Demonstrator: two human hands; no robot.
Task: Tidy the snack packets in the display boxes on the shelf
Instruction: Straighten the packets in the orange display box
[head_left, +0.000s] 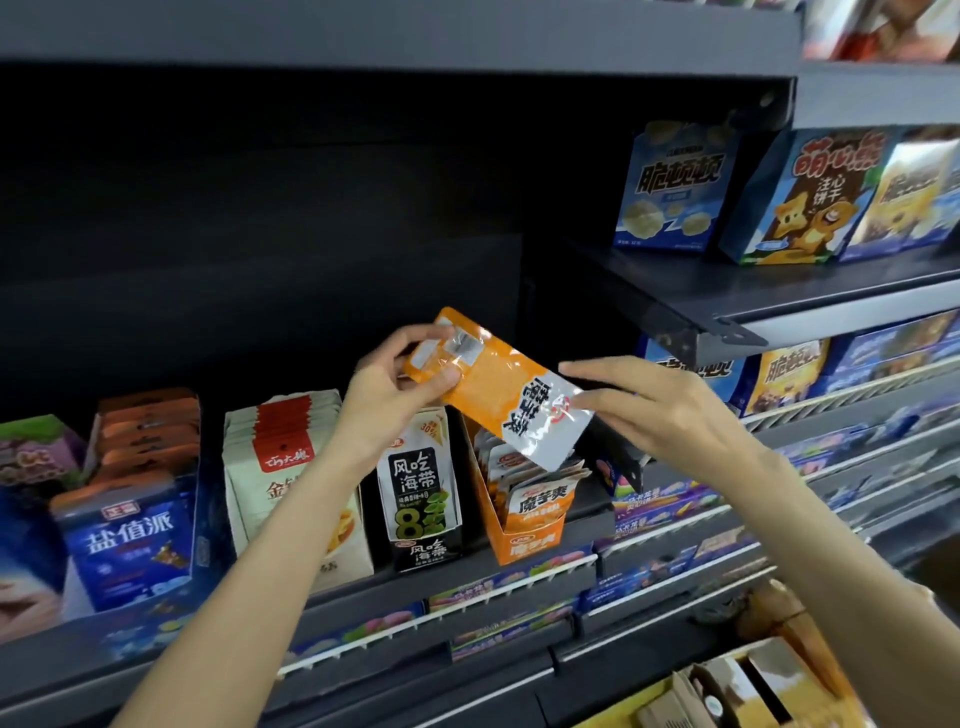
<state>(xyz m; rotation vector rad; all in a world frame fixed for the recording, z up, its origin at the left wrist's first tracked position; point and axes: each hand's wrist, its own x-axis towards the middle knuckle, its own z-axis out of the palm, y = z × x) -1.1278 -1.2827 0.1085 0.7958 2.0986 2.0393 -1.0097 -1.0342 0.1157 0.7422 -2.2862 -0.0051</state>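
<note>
Left hand (400, 387) pinches the orange packet's (498, 387) upper end, tilted above the orange display box (524, 540); right hand (660, 410), fingers straight, steadies its lower end for slotting in

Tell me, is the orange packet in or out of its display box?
Out. The orange packet is held tilted above the orange display box, left hand pinching its top.

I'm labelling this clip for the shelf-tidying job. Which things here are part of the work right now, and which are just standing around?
In the job:
orange packet, gripped by the left hand, touched by the right hand
orange display box of matching packets below it

Standing by:
seaweed box
blue salt-snack box
blue biscuit boxes on the upper right shelf
</note>
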